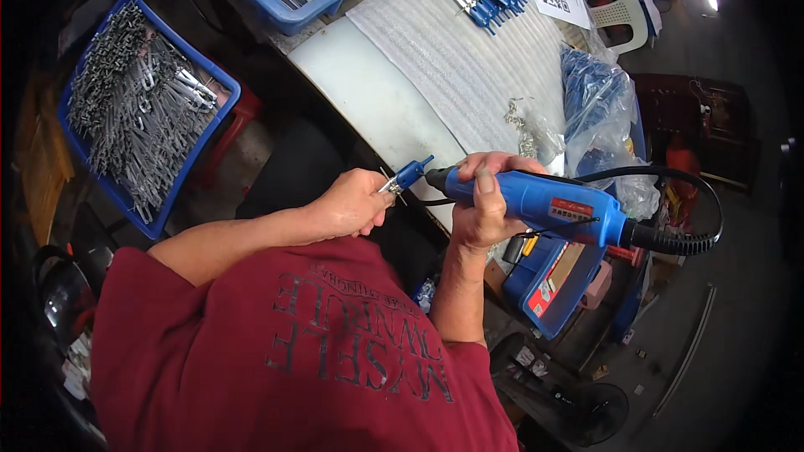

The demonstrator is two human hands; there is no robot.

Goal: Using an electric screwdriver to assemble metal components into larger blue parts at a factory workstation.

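Observation:
My right hand (483, 216) is wrapped round a blue electric screwdriver (553, 203), whose black nose points left. A black cord runs from its rear end. My left hand (358, 203) grips a small metal piece with a blue plastic end (410, 174), held just off the table's front edge. The screwdriver's tip is close to the blue end; whether they touch, I cannot tell. Most of the metal piece is hidden inside my left fingers. Farther back on the table lies a row of similar metal pieces with blue ends (502, 2).
White foam sheeting (452, 50) covers part of the white table (352, 75), with small loose metal parts (526, 124) on it. Blue crates of metal strips stand at the back (293, 18) and left (232, 88). Clear plastic bags (599, 100) and a blue bin (578, 289) are at right.

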